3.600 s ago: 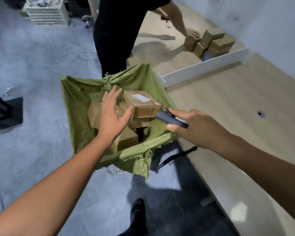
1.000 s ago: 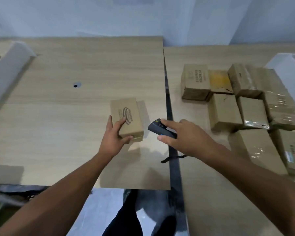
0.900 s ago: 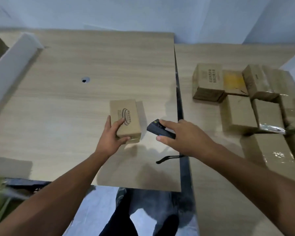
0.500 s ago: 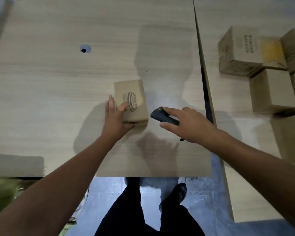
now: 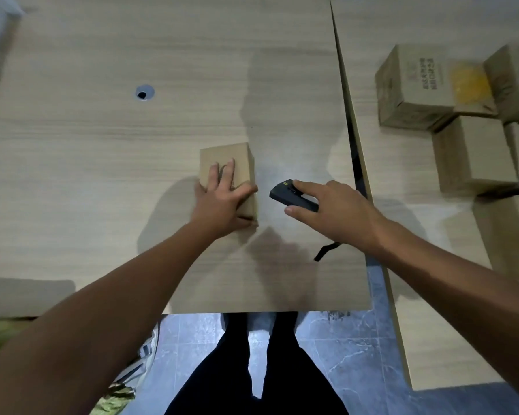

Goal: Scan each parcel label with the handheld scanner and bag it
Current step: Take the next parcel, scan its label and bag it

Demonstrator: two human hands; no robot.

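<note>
The left hand (image 5: 222,202) lies on the parcel (image 5: 240,163), its fingers (image 5: 229,172) spread straight over the top and the thumb reaching the box's right edge, pressing it to the counter (image 5: 102,151). Just right of that thumb, not touching it, is the nose of the scanner (image 5: 291,196). The right hand (image 5: 339,211) grips it, fingers (image 5: 307,187) curled over the top and thumb beneath, with the strap (image 5: 325,251) hanging behind the wrist. Well right of those fingers stand more boxes (image 5: 414,88). A green bag (image 5: 0,333) shows near the left forearm.
</note>
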